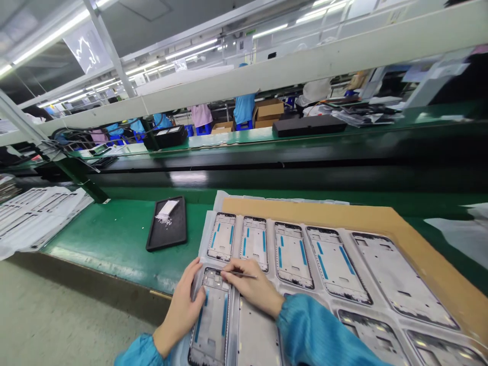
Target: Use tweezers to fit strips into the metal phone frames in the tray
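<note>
My right hand (pixel 252 285) pinches metal tweezers (pixel 239 274), their tips over the top edge of a phone mid-frame (pixel 211 317) in the near row. My left hand (pixel 186 302) lies against that frame's left side, fingers curled on its upper corner. The frame is silver-grey with blue adhesive strips. It sits in a clear plastic tray (pixel 206 224) with several similar frames (pixel 292 253) in two rows. The tray rests on a cardboard sheet (pixel 419 239). Both my sleeves are blue.
A black tray (pixel 168 223) with a white packet and small parts lies on the green bench (pixel 114 234) to the left. More white trays (pixel 34 213) are stacked far left. A dark conveyor (pixel 305 168) runs behind. People in blue and pink work beyond it.
</note>
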Available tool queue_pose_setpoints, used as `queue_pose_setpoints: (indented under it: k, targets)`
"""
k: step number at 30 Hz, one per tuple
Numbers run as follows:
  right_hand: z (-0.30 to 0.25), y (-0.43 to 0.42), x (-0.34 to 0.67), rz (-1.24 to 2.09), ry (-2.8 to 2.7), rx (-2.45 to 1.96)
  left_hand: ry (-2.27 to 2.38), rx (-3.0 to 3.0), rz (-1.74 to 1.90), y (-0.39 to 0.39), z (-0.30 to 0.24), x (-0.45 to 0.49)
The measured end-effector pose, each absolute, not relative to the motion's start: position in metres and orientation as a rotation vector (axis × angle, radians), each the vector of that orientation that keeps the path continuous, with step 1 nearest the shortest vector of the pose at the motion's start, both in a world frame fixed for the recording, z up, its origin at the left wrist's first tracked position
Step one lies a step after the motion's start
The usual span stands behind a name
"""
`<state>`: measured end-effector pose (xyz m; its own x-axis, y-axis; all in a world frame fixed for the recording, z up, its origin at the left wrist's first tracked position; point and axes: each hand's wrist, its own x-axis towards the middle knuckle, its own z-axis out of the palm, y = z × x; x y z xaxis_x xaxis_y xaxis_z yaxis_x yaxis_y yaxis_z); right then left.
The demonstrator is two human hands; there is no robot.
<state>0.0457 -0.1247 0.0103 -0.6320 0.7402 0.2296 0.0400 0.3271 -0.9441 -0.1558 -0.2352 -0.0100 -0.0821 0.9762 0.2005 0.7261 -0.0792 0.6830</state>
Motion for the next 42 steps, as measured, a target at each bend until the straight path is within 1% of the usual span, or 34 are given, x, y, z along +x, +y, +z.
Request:
queue_pose_setpoints:
  k: [7,11,15,20,24,27,31,38,42]
  targets:
    - [0.013,-0.131,0.058,1.328,-1.932,-0.742,1.759,1.606,0.93,-0.237,-0.005,-0.146]
    - [0.012,-0.133,0.058,1.281,-1.956,-0.724,1.746,1.662,0.932,-0.24,-0.007,-0.142]
    - [0.011,-0.135,0.059,1.251,-1.995,-0.711,1.783,1.842,0.867,-0.244,-0.004,-0.138]
    - [0.01,-0.136,0.06,1.25,-2.017,-0.693,1.819,2.047,0.595,-0.245,0.004,-0.134]
    - [0.009,-0.136,0.059,1.249,-2.018,-0.687,1.846,2.084,0.463,-0.243,0.011,-0.131]
    - [0.009,-0.136,0.058,1.234,-2.015,-0.689,1.899,2.082,0.359,-0.24,0.017,-0.128]
    - [0.009,-0.137,0.058,1.184,-2.026,-0.694,1.998,2.037,0.083,-0.234,0.026,-0.121]
    - [0.003,-0.136,0.056,1.054,-2.104,-0.518,2.093,1.952,-0.291,-0.228,0.03,-0.109]
    - [0.001,-0.137,0.054,1.017,-2.147,-0.503,2.16,1.965,-0.421,-0.225,0.036,-0.1]
